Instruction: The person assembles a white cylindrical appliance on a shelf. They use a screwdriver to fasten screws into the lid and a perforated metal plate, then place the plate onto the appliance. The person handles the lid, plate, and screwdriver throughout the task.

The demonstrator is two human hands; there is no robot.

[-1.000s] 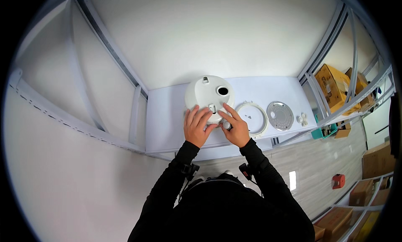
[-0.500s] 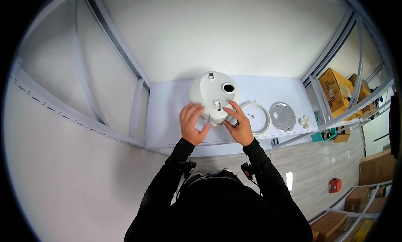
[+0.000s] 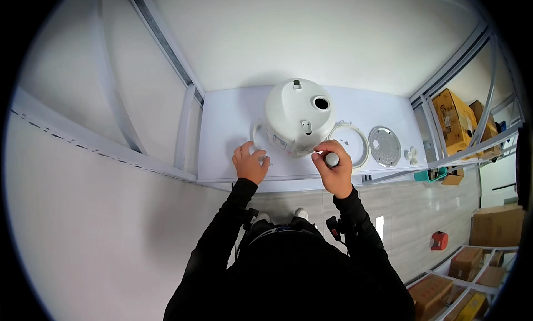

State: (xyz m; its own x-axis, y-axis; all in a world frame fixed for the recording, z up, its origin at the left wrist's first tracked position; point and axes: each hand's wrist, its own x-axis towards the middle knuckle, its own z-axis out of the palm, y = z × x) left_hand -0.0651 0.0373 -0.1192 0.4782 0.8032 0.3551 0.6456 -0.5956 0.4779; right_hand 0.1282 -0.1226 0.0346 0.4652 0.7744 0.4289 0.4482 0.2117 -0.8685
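A large white rounded appliance housing (image 3: 297, 113) sits on the white table, with a dark oval hole and small openings in its top. A pale curved handle (image 3: 256, 131) sticks out at its left. My left hand (image 3: 250, 163) is by the table's front edge, fingers bent and thumb apart, over tiny pale pieces too small to name. My right hand (image 3: 336, 174) is closed round a screwdriver-like tool (image 3: 332, 159) with a rounded grey handle end, at the housing's front right. Its tip is hidden by the fingers.
Right of the housing lie a white ring (image 3: 363, 146) with small bits inside, a grey perforated disc (image 3: 385, 146) and small clear parts (image 3: 411, 155). Metal frame posts (image 3: 186, 118) flank the table (image 3: 225, 118). Cardboard boxes (image 3: 452, 118) and a red stool (image 3: 439, 241) stand farther right.
My left hand has left the housing's front and moved left, down to the tabletop. My right hand stays near the housing, still gripping the tool. The whole view has shifted slightly.
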